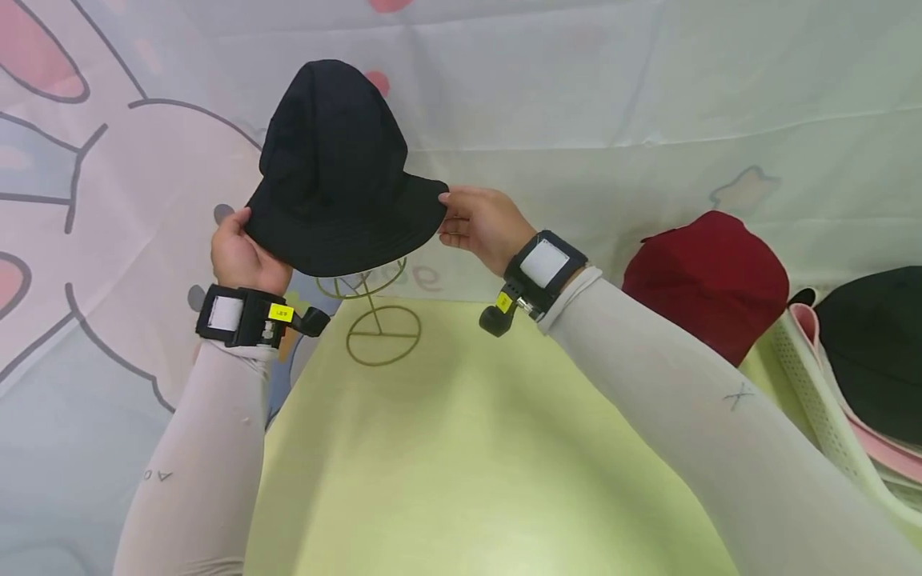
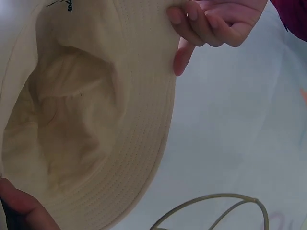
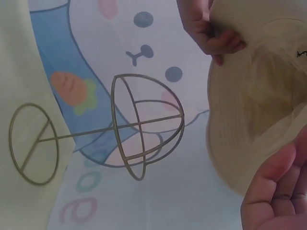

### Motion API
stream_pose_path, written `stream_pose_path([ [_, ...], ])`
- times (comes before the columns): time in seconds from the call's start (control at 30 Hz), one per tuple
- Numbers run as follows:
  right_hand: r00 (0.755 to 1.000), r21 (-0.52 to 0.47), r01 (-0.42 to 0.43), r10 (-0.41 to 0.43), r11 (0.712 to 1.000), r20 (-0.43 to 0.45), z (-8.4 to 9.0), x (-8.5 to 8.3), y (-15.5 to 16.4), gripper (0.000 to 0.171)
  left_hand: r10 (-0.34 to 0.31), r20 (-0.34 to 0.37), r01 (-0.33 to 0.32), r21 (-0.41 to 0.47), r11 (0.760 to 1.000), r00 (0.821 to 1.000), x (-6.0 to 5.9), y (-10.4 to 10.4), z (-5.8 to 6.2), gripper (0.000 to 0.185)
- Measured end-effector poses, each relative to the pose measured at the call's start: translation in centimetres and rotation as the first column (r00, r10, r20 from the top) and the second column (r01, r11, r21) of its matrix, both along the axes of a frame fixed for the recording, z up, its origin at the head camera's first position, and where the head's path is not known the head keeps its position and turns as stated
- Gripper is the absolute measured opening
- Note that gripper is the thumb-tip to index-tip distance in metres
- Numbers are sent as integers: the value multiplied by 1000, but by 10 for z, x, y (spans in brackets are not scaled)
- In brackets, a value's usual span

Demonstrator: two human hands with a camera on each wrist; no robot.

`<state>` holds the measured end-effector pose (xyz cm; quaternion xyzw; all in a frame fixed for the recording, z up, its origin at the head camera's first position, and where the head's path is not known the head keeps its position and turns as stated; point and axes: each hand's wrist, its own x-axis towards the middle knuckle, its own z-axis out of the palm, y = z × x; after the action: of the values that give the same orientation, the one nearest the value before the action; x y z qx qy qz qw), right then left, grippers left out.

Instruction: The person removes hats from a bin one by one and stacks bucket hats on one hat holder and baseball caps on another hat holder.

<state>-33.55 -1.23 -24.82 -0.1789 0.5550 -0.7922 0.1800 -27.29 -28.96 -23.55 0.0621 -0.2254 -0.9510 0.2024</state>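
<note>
Pale cloth (image 1: 533, 80) printed with a cartoon rabbit hangs behind the yellow-green bench (image 1: 461, 448). Beyond my right forearm, a red hat (image 1: 706, 280) sits by a basket (image 1: 799, 376) with a dark hat (image 1: 875, 352) in it.

I have the black bucket hat (image 1: 334, 160) raised between my hands, its brim spanning from one grip to the other. With my left hand (image 1: 248, 256) I pinch the brim at its left edge; with my right hand (image 1: 490, 228) I pinch the opposite edge between thumb and fingers. From my left grip the hat lies to the right; from my right grip, to the left. Its crown points up and away from me, and both wrist views look into the cream lining.

What counts most, I judge, is how that hollow sits over the wire stand (image 3: 96, 131). Round base on the bench, the stand rises on a thin stem to a domed wire top. The right wrist view shows hat and dome apart, the hat higher. From my head the near brim partly covers the dome, which falls between my two hands; I cannot tell which is nearer.
</note>
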Motion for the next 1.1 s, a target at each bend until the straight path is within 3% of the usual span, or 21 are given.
stream_pose_path([
  [0.17,1000,11,17,-17,1000,12,-4,-4,2,16,-2,49,3,-14,1000,999,-7,1,-4,31],
  [0.4,997,29,42,-43,999,57,-11,-10,0,12,-95,63,94,11,996,994,-17,-3,-11,38],
  [0.63,997,35,40,-43,999,70,-18,-17,-7,14,-87,143,78,70,995,986,-19,-11,-18,42],
  [1.1,991,85,81,-89,993,101,-37,-23,-19,11,-79,243,78,14,997,967,-29,-20,-45,32],
])
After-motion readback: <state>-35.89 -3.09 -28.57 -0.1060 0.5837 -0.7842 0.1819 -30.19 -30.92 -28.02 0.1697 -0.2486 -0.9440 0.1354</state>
